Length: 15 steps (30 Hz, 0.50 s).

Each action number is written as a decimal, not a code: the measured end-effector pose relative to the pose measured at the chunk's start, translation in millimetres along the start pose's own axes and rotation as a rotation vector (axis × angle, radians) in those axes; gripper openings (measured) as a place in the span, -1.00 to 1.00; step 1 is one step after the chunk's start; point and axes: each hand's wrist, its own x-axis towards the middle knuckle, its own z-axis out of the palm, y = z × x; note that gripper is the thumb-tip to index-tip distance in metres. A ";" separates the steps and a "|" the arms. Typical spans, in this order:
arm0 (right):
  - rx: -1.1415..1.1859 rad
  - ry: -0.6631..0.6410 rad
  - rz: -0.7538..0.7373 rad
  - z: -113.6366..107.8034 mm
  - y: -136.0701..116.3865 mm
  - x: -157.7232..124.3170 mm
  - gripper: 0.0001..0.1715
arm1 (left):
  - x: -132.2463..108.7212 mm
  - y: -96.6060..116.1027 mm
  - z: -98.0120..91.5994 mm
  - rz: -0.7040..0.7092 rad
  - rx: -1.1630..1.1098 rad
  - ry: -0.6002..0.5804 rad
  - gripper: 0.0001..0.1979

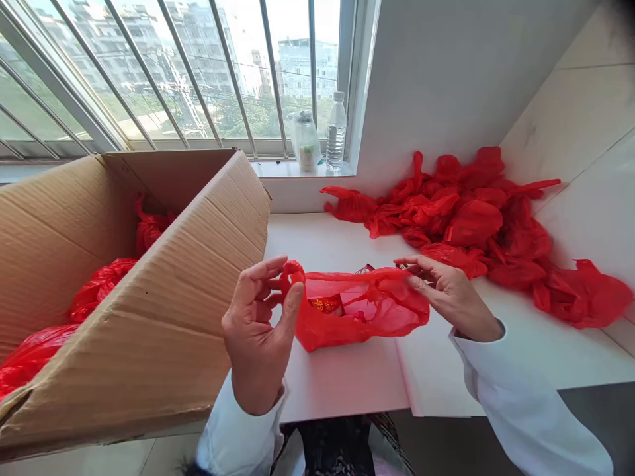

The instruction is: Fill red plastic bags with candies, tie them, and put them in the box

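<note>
A red plastic bag with packets inside lies on the white counter in front of me. My left hand pinches the bag's left handle loop between thumb and fingers. Over at the bag's right side, my right hand grips the other handle with its fingers closed on the plastic. Both sleeves are white.
A large open cardboard box at the left holds several filled red bags. A heap of empty red bags lies against the back right wall. On the windowsill stand a water bottle and a wrapped jar.
</note>
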 end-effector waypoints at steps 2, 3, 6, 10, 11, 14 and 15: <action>-0.193 0.171 -0.126 0.3 -14.4 -14.0 -0.72 | -5.8 -3.6 -9.7 -0.095 0.001 -0.097 -0.65; -0.250 0.218 -0.218 2.2 -23.6 -21.3 -0.79 | -9.4 -4.7 -14.1 -0.127 0.016 -0.155 -0.66; -0.404 0.065 -0.461 16.2 -47.4 -35.3 -0.83 | -19.5 -2.1 -24.2 -0.121 0.088 -0.235 -0.67; -0.963 -0.098 -0.350 41.9 -44.6 -25.7 -0.71 | -25.9 9.0 -37.6 -0.001 0.340 -0.136 -0.68; -1.077 -0.098 -0.290 46.0 -39.1 -20.8 -0.67 | -26.3 11.1 -41.8 0.030 0.444 -0.122 -0.69; -1.213 -0.158 -0.157 47.3 -26.0 -9.7 -0.59 | -27.5 13.5 -54.2 0.041 0.669 -0.204 -0.71; -1.201 -0.195 -0.127 43.7 -24.9 -7.9 -0.58 | -28.9 13.4 -57.6 0.011 0.693 -0.270 -0.70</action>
